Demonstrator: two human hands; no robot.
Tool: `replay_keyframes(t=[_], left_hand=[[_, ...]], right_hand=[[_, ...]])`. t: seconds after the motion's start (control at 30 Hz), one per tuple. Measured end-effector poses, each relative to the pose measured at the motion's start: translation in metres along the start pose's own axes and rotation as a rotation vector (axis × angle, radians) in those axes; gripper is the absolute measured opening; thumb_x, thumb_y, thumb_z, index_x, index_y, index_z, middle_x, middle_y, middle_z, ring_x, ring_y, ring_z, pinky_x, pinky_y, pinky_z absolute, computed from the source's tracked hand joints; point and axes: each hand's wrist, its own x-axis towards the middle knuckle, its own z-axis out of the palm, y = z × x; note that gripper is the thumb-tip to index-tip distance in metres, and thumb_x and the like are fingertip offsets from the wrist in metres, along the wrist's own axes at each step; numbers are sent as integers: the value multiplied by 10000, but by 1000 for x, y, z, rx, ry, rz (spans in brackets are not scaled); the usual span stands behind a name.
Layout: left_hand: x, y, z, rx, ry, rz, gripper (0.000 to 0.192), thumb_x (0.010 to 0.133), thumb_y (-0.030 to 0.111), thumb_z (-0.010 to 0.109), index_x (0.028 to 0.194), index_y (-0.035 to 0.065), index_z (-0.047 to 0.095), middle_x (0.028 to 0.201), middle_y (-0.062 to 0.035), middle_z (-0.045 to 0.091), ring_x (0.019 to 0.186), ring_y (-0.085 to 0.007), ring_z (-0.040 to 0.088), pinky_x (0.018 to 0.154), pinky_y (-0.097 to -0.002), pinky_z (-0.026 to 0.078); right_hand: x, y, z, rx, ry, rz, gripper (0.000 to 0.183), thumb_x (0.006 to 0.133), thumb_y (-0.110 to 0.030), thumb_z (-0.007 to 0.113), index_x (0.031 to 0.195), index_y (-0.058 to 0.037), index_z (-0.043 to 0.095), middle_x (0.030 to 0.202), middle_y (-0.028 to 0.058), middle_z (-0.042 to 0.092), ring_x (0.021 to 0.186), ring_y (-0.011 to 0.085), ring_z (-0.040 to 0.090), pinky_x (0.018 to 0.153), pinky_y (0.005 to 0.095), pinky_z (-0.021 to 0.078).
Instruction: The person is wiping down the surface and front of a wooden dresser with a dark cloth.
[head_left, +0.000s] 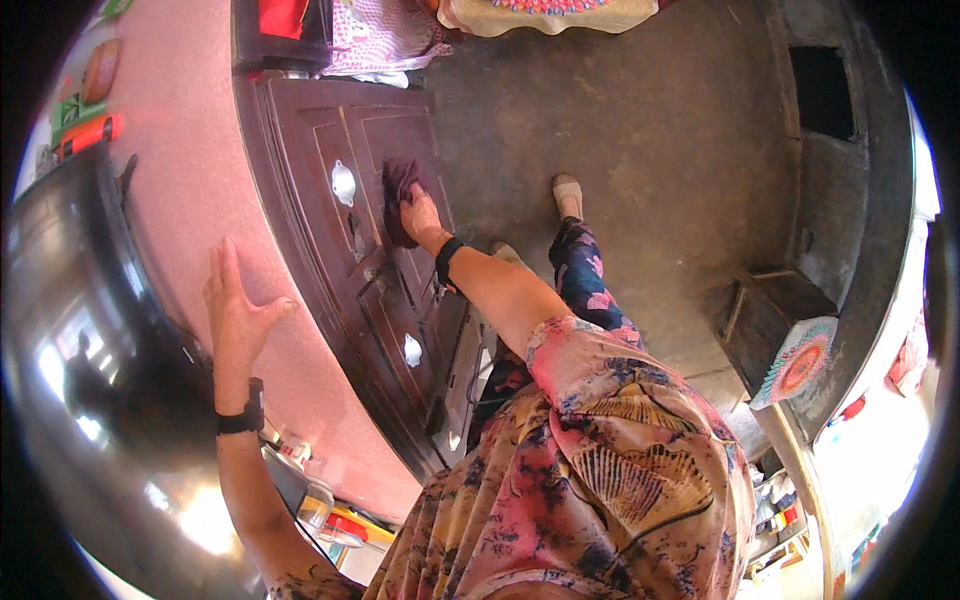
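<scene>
My right hand (421, 217) grips a bunched dark purple cloth (399, 196) and presses it against a panel of a dark brown wooden cabinet door (315, 120). Silvery metal handle plates show on the cabinet front, one (343, 183) to the left of the cloth and another (412, 350) lower down. My left hand (238, 300) rests, fingers spread and empty, on the pink countertop (180, 112), beside a large glossy black appliance (90, 315). Both wrists wear black bands.
A cloth-covered table (555, 19) stands at the top, near a pink checkered cloth (382, 37). Concrete floor (645, 135) lies around my feet. At right are a dark wooden stool (780, 300) and a round-patterned mat (799, 361). An orange object (86, 135) sits on the counter's far left.
</scene>
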Motion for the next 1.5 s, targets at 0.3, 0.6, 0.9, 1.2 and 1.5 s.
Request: replay_keyframes(t=[0.3,0.6,0.9,1.2,1.5], left_hand=[[3,-3,9,-62,4,-6,1140,610,161,881,1555,31,256,1564,-286,316,1424,-440,332,1180,-503,268],[-6,1,18,-63,38,-15,1052,591,-4,628,1568,42,240,1621,-213,242,1493,-402,210,1234,-500,143],[-1,-4,61,-115,175,61,935,830,430,583,1569,-4,210,1638,-213,194,1511,-396,169,1230,-520,102],[-2,-6,69,-98,265,57,1197,807,925,275,1580,15,187,1632,-251,156,1500,-423,159,1191,-602,125],[30,9,91,-213,307,196,1105,879,861,255,1589,20,162,1647,-208,142,1508,-385,161,1207,-566,132]], right_hand=[[-9,-89,-22,22,25,-666,451,806,-88,677,1222,-36,512,1133,258,511,1107,466,479,950,514,439],[59,-41,-5,-82,-26,-773,397,758,-27,650,1148,-23,577,1044,258,539,1034,455,496,916,523,441],[114,125,-7,-103,-57,-8,335,886,-40,564,1220,-21,587,1127,196,668,1129,361,627,935,432,510],[64,-124,-48,60,-105,-1071,457,725,-171,719,1155,-64,608,1313,231,532,1271,450,440,1030,531,417],[214,159,-7,-654,-18,-148,285,916,-139,509,1050,70,650,1033,280,650,1059,452,599,886,477,529]])
